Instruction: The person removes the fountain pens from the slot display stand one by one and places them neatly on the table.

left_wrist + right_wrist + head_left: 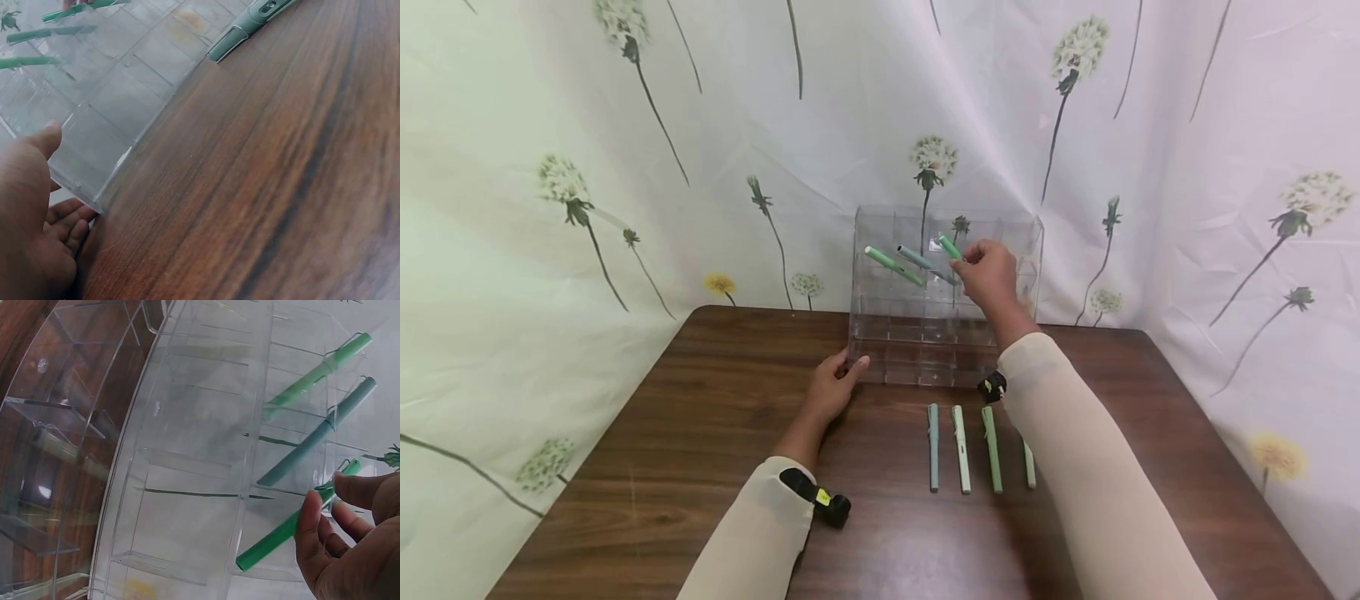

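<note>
A clear acrylic organizer (906, 321) with tiered compartments stands at the back of the table. My right hand (991, 271) pinches a bright green pen (269, 542) near its clip end; the pen leans in a top-tier compartment, its lower end down inside. Beside it in the same tier lean a grey-blue pen (306, 450) and a light green pen (319, 375), each slanted. Down at the organizer's lower left corner, my left hand (832, 387) holds the side, thumb at the front edge and fingers around the outside, as the left wrist view shows.
On the brown wooden table (715, 433), in front of the organizer, lie a blue-grey pen (933, 450), a pale mint pen (961, 450), a green pen (992, 450) and another pale pen (1029, 467), partly hidden by the right sleeve. A flower-printed curtain (850, 125) hangs behind.
</note>
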`<act>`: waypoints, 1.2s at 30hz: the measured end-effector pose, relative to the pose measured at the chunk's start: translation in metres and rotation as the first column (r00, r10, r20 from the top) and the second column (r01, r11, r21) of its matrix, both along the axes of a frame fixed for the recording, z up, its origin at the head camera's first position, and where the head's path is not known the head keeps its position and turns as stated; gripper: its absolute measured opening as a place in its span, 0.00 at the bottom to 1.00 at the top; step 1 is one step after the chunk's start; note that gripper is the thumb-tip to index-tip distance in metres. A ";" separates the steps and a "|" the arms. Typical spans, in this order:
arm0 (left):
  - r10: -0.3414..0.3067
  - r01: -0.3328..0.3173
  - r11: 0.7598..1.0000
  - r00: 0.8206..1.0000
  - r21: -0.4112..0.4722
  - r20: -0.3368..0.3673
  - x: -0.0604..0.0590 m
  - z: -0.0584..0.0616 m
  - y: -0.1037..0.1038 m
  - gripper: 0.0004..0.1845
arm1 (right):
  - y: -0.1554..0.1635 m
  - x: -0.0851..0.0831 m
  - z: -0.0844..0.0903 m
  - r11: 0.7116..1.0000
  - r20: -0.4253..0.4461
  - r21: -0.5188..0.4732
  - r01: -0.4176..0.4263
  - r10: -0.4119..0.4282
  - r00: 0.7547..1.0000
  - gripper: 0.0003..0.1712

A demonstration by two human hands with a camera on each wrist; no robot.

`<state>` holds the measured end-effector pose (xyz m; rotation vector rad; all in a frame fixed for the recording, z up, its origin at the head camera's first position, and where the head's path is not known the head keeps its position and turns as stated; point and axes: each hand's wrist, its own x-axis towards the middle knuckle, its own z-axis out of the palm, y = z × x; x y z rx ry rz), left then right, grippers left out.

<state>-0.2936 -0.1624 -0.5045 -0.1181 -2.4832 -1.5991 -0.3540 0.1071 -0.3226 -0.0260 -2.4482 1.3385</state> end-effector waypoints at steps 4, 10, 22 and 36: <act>0.004 -0.004 1.000 1.000 0.000 0.008 0.001 -0.002 0.001 0.31 | -0.003 -0.003 -0.002 1.000 -0.007 0.026 0.017 -0.016 1.000 0.09; -0.004 0.004 1.000 1.000 0.015 0.000 0.001 -0.001 0.001 0.30 | -0.005 -0.006 -0.001 0.999 -0.032 0.039 0.025 -0.023 0.999 0.09; -0.006 0.006 0.999 1.000 0.037 0.008 0.001 0.000 0.002 0.29 | 0.004 0.001 0.008 0.999 -0.161 0.027 0.024 -0.019 0.987 0.10; -0.020 0.020 1.000 0.999 0.005 0.027 0.002 0.001 -0.001 0.32 | 0.008 0.024 0.028 0.992 -0.560 0.118 0.039 0.034 0.828 0.15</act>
